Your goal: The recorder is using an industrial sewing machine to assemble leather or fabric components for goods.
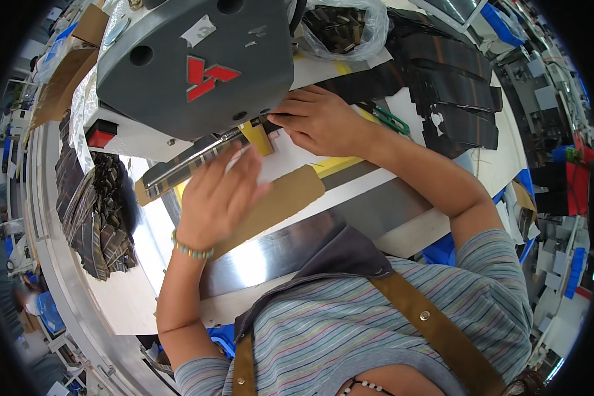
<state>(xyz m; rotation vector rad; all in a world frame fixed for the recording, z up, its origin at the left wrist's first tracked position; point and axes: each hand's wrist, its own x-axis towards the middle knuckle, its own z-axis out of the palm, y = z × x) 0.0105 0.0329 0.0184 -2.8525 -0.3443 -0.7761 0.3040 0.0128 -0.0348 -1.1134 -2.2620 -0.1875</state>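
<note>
A grey sewing machine head (198, 66) with a red emblem hangs over the work spot. My right hand (323, 125) is at its near right side, fingers bent together beside a small metal part; what they pinch is hidden. A dark fabric strip (366, 82) runs from the right toward that hand. My left hand (219, 198), blurred by motion, hovers with fingers spread over a brown cardboard piece (284, 201). Beyond its fingers, a plaid strip (171, 181) lies along a shiny metal rod (204, 153). Green-handled thread snips (391, 119) rest behind my right wrist.
Layered dark strips (455, 89) lie at the right. A clear plastic bag (376, 30) of plaid pieces stands at the back. Plaid strips (98, 224) are heaped at the left, below a red switch (100, 137). A shiny metal plate (257, 257) lies along the near edge.
</note>
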